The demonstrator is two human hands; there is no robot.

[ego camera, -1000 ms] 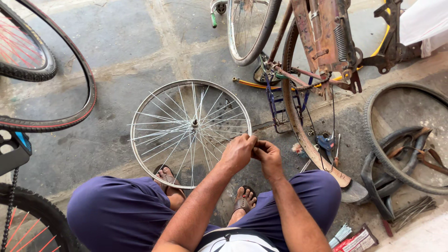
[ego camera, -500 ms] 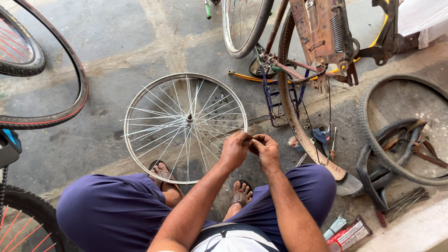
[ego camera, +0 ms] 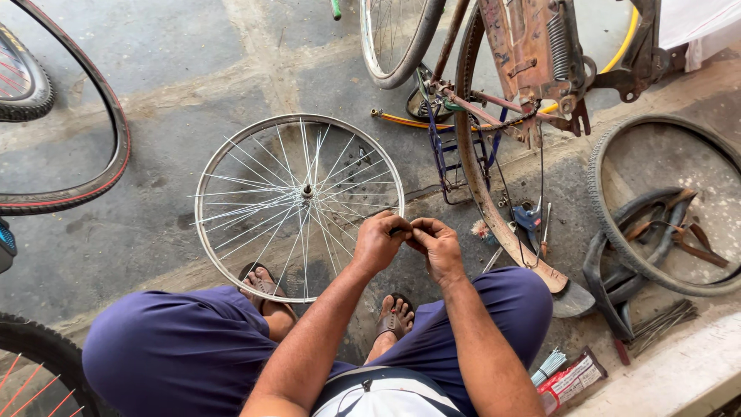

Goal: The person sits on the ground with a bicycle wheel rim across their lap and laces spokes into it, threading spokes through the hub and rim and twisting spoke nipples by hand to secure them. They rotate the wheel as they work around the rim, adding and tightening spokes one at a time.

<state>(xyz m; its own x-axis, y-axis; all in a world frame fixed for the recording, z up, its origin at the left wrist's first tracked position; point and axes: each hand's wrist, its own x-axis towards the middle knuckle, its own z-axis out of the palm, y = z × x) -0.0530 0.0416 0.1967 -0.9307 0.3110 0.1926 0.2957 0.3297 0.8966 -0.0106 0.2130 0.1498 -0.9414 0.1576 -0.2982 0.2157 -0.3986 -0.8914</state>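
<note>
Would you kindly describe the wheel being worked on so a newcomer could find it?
On the stone floor, before the seated person's knees, lies a bare spoked wheel. Both hands, left hand and right hand, meet at its near rim. Unlike neighbouring wheels, it has no tyre.

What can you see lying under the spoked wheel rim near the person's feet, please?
Under the wheel rim, one sandalled foot shows through the spokes, with stone floor beyond. Where the left hand and right hand meet, the rim's edge is covered.

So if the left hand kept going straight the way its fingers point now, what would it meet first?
The left hand points right, toward the right hand, so it would meet those fingers first; they already look touching at the silver spoked bicycle wheel rim, though depth is unclear.
</note>
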